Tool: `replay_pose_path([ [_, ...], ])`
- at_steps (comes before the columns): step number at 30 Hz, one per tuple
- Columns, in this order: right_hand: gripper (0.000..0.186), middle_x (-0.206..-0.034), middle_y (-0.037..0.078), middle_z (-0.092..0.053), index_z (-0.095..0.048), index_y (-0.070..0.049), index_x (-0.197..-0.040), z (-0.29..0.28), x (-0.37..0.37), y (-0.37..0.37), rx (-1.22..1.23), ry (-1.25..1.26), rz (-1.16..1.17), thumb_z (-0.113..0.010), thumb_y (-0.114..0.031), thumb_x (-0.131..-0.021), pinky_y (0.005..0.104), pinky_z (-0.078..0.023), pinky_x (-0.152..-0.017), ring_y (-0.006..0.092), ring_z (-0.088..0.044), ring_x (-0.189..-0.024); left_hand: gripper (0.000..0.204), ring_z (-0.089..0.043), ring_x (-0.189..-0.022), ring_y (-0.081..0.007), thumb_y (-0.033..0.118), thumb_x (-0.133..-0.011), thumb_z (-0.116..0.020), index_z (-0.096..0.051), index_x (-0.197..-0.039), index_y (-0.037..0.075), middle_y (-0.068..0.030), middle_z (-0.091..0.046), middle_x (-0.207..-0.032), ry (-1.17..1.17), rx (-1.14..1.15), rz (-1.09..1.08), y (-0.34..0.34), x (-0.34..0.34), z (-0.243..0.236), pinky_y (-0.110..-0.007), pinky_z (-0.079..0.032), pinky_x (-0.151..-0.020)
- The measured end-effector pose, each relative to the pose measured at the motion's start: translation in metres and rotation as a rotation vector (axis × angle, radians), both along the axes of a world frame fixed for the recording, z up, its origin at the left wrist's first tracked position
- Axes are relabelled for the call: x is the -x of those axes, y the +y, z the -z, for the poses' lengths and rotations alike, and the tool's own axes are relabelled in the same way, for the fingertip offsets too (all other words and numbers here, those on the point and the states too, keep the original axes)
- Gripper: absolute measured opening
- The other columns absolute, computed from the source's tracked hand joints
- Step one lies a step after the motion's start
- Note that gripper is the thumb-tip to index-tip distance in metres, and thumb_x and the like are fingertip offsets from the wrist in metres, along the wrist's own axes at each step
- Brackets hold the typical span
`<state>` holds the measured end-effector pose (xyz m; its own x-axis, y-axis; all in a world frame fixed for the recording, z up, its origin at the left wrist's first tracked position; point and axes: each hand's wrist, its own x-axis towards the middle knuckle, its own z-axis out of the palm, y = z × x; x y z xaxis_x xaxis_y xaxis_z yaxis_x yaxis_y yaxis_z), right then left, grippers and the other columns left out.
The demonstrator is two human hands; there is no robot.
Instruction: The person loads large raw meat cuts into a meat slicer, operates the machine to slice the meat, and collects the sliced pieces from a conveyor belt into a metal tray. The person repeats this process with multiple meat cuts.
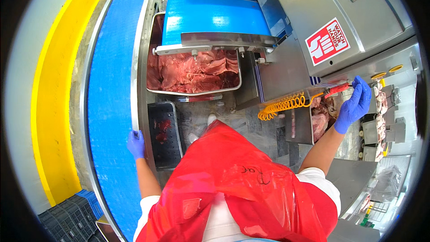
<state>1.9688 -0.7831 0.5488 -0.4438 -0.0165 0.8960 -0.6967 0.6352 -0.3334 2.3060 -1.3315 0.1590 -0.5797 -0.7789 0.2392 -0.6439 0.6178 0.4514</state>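
My left hand, in a blue glove, is at the inner side rail of a long blue conveyor belt. Its fingers are curled together, and whatever may be inside them is hidden. Reaching out to the right, my blue-gloved right hand pinches the end of a red handle, which looks like an air gun. An orange coiled hose runs from that handle towards the floor side. Below the handle, a metal bin holds pieces of meat.
Ahead, a metal tub of red meat stands under a short blue belt. A black crate sits beside the long conveyor. The steel machine bears a red warning sticker. A yellow barrier lines the left wall.
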Motion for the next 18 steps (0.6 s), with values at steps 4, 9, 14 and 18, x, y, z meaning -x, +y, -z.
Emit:
replay_pose_path([
  [4, 0.016, -0.096, 0.012, -0.066, -0.064, 0.005, -0.1, 0.002, 0.011, 0.001, 0.086, 0.028, 0.059, -0.052, 0.001, -0.091, 0.0307, -0.051, -0.075, 0.0186, -0.062, -0.082, 0.032, -0.057, -0.058, -0.0346, 0.033, -0.082, -0.068, -0.055, -0.072, 0.006, -0.0145, -0.056, -0.064, -0.056, 0.007, -0.058, -0.001, 0.008, 0.0, -0.045, -0.043, -0.054],
  [9, 0.015, -0.095, 0.013, -0.066, -0.064, 0.006, -0.096, 0.001, 0.029, 0.003, 0.089, 0.072, 0.016, -0.052, 0.0, -0.089, 0.0316, -0.05, -0.071, 0.0197, -0.06, -0.08, 0.042, -0.056, -0.055, -0.0358, 0.041, -0.084, -0.064, -0.054, -0.066, 0.005, -0.0161, -0.057, -0.062, -0.11, -0.056, -0.214, 0.0, 0.034, -0.004, -0.046, -0.042, -0.052],
  [14, 0.014, -0.086, 0.014, -0.064, -0.065, 0.006, -0.091, 0.001, 0.041, -0.02, -0.004, 0.218, -0.002, -0.057, -0.003, -0.083, 0.0349, -0.048, -0.064, 0.0224, -0.058, -0.071, 0.046, -0.056, -0.056, -0.0377, 0.045, -0.089, -0.053, -0.055, -0.067, 0.004, -0.0181, -0.06, -0.066, -0.152, 0.02, -0.284, -0.008, 0.065, -0.003, -0.048, -0.042, -0.052],
  [18, 0.013, -0.07, 0.015, -0.061, -0.065, 0.006, -0.081, 0.017, 0.033, -0.071, 0.238, 0.044, -0.751, -0.061, -0.003, -0.073, 0.035, -0.046, -0.057, 0.0238, -0.056, -0.06, 0.043, -0.057, -0.058, -0.0414, 0.04, -0.092, -0.049, -0.056, -0.07, 0.004, -0.0207, -0.061, -0.069, -0.151, 0.09, -0.31, -0.017, 0.09, 0.004, -0.051, -0.042, -0.054],
])
